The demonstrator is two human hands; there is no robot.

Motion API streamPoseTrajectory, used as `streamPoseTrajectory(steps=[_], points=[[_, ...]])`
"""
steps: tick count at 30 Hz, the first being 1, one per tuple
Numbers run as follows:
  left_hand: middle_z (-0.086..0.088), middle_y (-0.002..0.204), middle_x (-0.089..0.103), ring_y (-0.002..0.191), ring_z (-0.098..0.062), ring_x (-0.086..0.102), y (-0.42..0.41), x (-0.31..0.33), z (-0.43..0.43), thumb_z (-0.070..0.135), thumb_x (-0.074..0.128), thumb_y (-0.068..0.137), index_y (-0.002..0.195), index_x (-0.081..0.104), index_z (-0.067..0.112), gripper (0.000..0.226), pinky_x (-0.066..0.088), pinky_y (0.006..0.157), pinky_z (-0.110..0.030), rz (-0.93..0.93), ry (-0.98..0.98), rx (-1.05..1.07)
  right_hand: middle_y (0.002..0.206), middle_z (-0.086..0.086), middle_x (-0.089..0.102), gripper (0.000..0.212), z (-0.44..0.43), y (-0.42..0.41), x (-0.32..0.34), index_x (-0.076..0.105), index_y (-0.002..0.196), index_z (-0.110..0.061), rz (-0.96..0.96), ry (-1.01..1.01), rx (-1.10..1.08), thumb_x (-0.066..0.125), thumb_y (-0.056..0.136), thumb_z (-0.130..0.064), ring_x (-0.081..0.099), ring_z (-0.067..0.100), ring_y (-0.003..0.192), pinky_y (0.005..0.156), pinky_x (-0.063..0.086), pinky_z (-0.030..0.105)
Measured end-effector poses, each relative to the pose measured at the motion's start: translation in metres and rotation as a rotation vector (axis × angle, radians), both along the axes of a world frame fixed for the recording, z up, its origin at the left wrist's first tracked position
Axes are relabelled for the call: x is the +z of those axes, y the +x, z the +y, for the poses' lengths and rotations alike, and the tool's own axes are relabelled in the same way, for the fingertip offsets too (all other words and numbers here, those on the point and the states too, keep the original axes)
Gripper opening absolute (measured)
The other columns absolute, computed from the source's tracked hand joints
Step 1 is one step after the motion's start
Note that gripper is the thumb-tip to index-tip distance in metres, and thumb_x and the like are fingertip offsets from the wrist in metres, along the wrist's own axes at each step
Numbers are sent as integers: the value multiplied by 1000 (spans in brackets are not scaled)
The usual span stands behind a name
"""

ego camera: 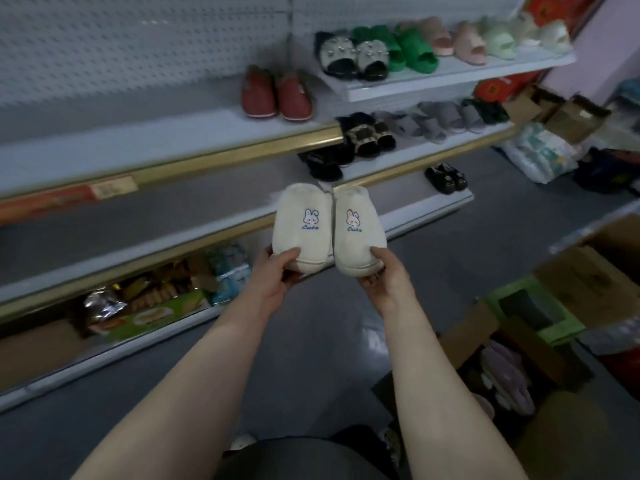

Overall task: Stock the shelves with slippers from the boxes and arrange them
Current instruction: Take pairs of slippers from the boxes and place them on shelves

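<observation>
**Cream pair held in the air, short of the shelf**

My left hand point(277, 277) pinches the heel of the left cream slipper point(300, 226), thumb on top; my right hand point(382, 280) pinches the right cream slipper point(360, 230) likewise; the two touch side by side above the floor; risk: with a heel-only grip the toes may droop and catch the gold shelf rail point(207, 157); careless placement could knock the red slippers point(277, 95) askew.

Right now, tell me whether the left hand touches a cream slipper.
Touching: head view shows the left hand gripping the cream slipper, thumb on top.
</observation>
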State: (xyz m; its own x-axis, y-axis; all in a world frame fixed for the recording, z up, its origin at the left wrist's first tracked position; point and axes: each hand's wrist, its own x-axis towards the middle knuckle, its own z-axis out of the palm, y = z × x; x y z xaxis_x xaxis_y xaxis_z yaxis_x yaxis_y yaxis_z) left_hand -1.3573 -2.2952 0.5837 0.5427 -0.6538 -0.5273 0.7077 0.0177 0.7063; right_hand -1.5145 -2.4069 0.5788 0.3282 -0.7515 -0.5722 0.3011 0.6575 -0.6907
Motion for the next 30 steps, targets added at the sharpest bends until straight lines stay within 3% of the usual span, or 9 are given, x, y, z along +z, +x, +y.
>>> streamPoseTrajectory(steps=[5,8,15,22,30], points=[[-11,117,65,96,-21,65,77,16,49,4,63,89,126,50,9,40,58,61,-26,-32,-47,96,109,11,71,43,33,86,11,59,128,-4,-46,-45,102,65,87,-15,72,19,84,66,57,29],[-12,123,63,99,-22,64,115,23,71,5,64,88,134,44,8,50,58,61,-28,-61,-45,158,103,11,71,36,47,131,24,58,124,-5,-95,-54,165,63,89,-10,71,20,82,64,58,29],[-10,124,60,110,-27,61,180,29,85,7,67,87,137,42,13,57,55,90,-40,-41,-89,258,118,13,69,42,43,217,40,57,130,-8,-111,-65,303,64,89,-11,68,27,104,76,59,36],[-13,129,59,111,-27,61,260,31,43,5,68,86,138,41,8,58,59,70,-30,-87,-105,340,117,10,68,40,-4,300,42,59,126,-11,-77,-63,340,68,87,-16,65,24,105,72,56,33],[-17,126,61,108,-33,63,336,30,-41,13,78,73,134,48,5,68,57,66,-33,-142,-1,414,106,6,64,27,-97,382,56,59,116,-16,24,-126,492,66,91,-18,60,21,90,71,51,34]])
